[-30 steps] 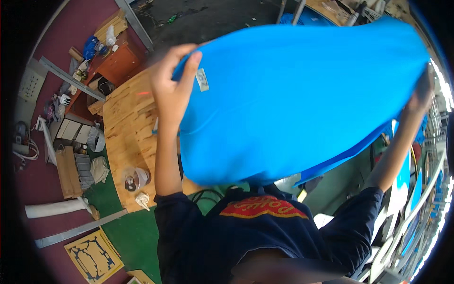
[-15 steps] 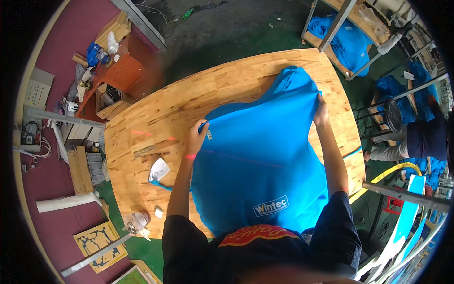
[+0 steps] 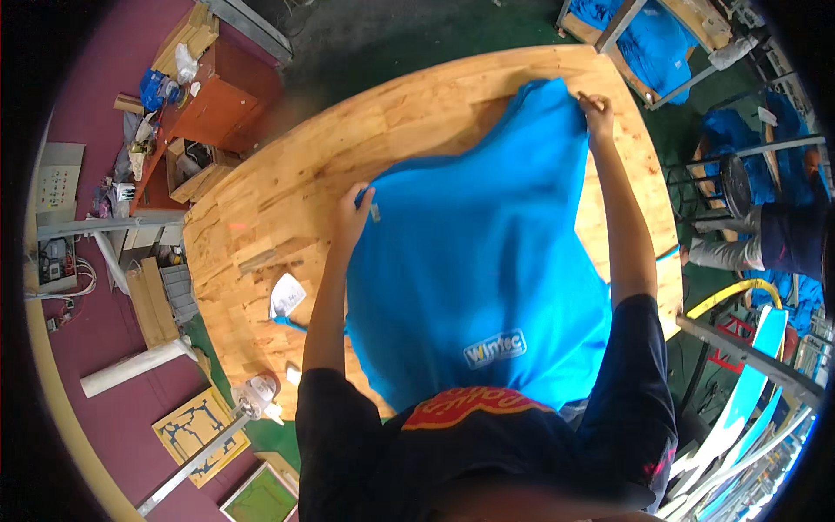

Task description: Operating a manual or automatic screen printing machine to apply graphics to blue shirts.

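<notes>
A large piece of blue fabric (image 3: 470,252), apparently a garment with a printed patch near my body, lies spread over the wooden table (image 3: 243,209). My left hand (image 3: 351,213) pinches its left edge beside a small pale label (image 3: 375,212). At the far right corner of the cloth, my right hand (image 3: 597,111) grips the edge with its fingers closed. Between the hands the fabric's far edge dips in a curve, and its far tip bunches into folds near the right hand. The underside of the cloth is hidden.
Left of my forearm lie a white paper piece (image 3: 288,294) and a small white object (image 3: 294,375). A clear cup (image 3: 258,393) stands at the table's near left edge. Blue cloth heaps (image 3: 654,52) fill a rack at far right. Another person (image 3: 783,244) stands right of the table.
Both hands have moved farther from my body, drawing the blue fabric's far edge with them. My right hand has gone farthest, up toward the table's far right corner.
</notes>
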{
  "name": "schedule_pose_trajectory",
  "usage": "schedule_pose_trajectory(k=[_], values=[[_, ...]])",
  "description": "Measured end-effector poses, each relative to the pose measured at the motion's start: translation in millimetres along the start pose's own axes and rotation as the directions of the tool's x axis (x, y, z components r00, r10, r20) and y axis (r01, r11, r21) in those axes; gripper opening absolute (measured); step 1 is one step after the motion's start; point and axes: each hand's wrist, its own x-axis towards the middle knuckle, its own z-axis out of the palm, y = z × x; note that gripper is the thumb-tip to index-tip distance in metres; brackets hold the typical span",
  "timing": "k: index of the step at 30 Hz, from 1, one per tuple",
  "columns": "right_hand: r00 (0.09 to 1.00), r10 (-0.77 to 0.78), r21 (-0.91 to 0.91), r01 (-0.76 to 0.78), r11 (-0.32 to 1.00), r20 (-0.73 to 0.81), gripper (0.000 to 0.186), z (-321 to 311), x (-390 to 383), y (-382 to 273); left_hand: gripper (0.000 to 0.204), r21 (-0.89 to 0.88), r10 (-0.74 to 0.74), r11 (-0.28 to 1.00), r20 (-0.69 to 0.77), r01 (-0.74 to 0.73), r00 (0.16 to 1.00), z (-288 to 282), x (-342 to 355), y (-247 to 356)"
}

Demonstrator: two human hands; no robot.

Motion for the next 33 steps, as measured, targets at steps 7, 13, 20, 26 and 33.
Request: schedule_pose_trajectory(k=[7, 13, 20, 26, 33], values=[[0.877, -0.411, -0.505, 0.479, 0.718, 0.248, 0.028, 5, -245, -90, 0.028, -0.002, 0.063, 0.998, 0.034, -0.063, 0.997, -23, -28, -48], [0.808, -0.152, -0.523, 0.499, 0.691, 0.570, 0.019, -45, -584, -106, 0.041, -0.239, 0.166, 0.962, 0.133, -0.131, 0.977, -29, -45, -79], [0.824, 0.119, -0.805, 0.495, 0.327, 0.554, 0.028, -22, -745, -105, 0.051, -0.252, 0.201, 0.956, 0.197, -0.149, 0.959, -35, -45, -103], [0.796, 0.150, -0.808, 0.563, 0.173, 0.586, 0.025, -25, -766, -97, 0.047, -0.127, 0.244, 0.967, 0.195, -0.222, 0.950, -39, -44, -97], [0.682, 0.020, -0.663, 0.703, 0.256, 0.731, 0.018, -16, -764, -109, 0.047, 0.293, 0.402, 0.856, 0.142, -0.427, 0.904, -69, -41, -88]])
